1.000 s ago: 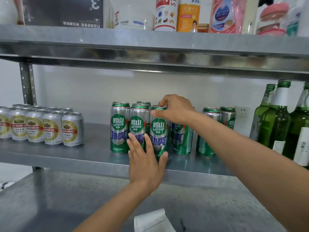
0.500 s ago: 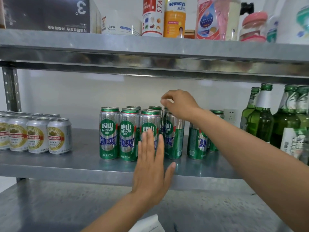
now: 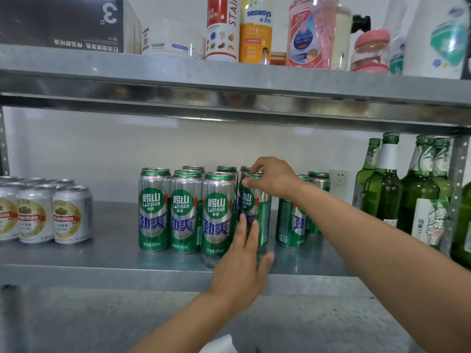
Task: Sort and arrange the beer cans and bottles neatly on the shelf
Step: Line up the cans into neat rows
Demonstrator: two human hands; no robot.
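Short silver cans with gold-and-red badges cluster at the left of the steel shelf, well apart from three tall green-and-silver Laoshan cans lined up side by side, labels forward. Just right of them, the left hand lies flat, fingers straight, against a fourth can while the right hand pinches its top rim; two more green cans and green glass bottles stand farther right

"LAOSHAN", "500ml" on tall green-and-silver beer cans; "seaways" on orange-and-white plastic bottle; "babili" on white round tub; "3" on dark cardboard box.
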